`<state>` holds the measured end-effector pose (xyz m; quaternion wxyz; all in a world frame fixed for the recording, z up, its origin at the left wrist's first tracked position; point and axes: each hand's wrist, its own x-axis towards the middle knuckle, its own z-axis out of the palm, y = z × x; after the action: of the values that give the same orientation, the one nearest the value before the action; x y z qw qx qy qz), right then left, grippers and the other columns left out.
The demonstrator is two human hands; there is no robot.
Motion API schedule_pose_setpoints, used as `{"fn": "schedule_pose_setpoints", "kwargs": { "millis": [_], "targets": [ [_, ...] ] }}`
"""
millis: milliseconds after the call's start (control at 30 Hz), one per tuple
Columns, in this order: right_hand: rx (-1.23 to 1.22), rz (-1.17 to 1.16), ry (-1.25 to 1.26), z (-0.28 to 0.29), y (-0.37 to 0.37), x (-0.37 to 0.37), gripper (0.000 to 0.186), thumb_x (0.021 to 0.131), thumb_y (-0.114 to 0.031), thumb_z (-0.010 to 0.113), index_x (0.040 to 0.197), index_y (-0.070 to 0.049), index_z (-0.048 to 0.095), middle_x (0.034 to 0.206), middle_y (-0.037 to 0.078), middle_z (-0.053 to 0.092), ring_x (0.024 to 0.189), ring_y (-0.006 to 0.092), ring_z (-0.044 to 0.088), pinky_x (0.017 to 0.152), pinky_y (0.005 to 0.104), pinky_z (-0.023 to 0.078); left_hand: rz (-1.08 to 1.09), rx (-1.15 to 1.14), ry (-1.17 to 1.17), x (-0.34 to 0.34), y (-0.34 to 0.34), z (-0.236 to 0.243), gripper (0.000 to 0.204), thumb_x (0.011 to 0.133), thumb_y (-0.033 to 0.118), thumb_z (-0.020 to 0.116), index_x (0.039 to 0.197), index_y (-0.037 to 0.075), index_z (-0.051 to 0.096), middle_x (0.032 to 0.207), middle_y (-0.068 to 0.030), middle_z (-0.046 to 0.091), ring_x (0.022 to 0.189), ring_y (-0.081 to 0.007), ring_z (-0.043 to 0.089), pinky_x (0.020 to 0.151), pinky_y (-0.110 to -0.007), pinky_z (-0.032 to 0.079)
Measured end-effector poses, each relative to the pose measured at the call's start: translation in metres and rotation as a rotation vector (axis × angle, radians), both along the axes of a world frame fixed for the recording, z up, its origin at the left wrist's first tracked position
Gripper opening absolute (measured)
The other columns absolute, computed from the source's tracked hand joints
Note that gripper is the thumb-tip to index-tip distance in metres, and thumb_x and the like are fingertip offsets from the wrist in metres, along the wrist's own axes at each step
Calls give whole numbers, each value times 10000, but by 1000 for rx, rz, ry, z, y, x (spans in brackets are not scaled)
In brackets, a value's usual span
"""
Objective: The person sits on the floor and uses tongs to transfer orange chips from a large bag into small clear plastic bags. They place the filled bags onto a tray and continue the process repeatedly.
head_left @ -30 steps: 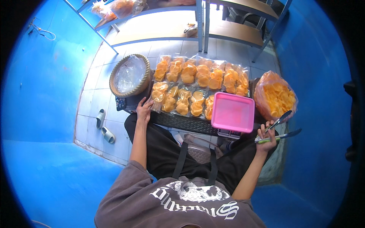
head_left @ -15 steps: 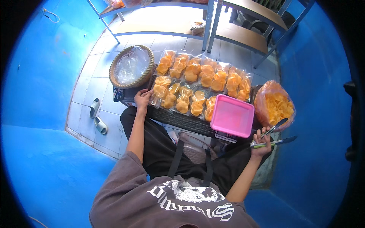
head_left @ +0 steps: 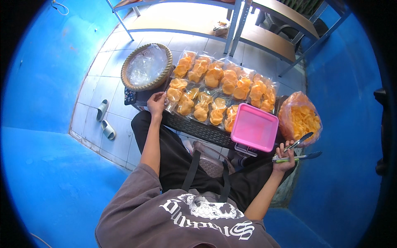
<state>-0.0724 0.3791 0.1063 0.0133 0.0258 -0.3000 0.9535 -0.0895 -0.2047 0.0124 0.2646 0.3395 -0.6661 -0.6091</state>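
- Over by the low woven table (head_left: 198,127), the left hand (head_left: 156,104) has its fingertips at the edge of a clear bag of orange crackers (head_left: 174,94).
- The right hand (head_left: 284,159) grips tongs (head_left: 304,156), their arms spread, near a big plastic bag (head_left: 285,118) of loose crackers (head_left: 305,122).
- A pink tray (head_left: 255,126) sits between the hands.
- At left, a wicker basket (head_left: 142,87) holds clear plastic (head_left: 147,69).

Looks like a packing workroom, with bagged chips (head_left: 214,76) along the tabletop (head_left: 194,129) and shelves (head_left: 266,44) beyond its far edge.
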Motion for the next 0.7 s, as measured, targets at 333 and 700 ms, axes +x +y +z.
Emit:
{"fn": "schedule_pose_setpoints", "kwargs": {
  "millis": [333,700],
  "targets": [
    [20,-23,-8,0,0,1,417,872,-33,581,1274,-43,469,1070,103,480,702,144,427,536,238,390,-30,111,46,5,-1,-4,306,881,89,821,1155,-6,724,1049,-91,749,922,-131,694,820,-262,548],
    [7,-13,3,1,0,2,412,878,-29,583,1273,-43,470,1078,104,486,706,144,422,539,238,384,-1,-124,-88,8,-2,-1,373,862,132,840,1177,-24,716,1126,-124,751,1033,-174,706,928,-306,544]
  ]
}}
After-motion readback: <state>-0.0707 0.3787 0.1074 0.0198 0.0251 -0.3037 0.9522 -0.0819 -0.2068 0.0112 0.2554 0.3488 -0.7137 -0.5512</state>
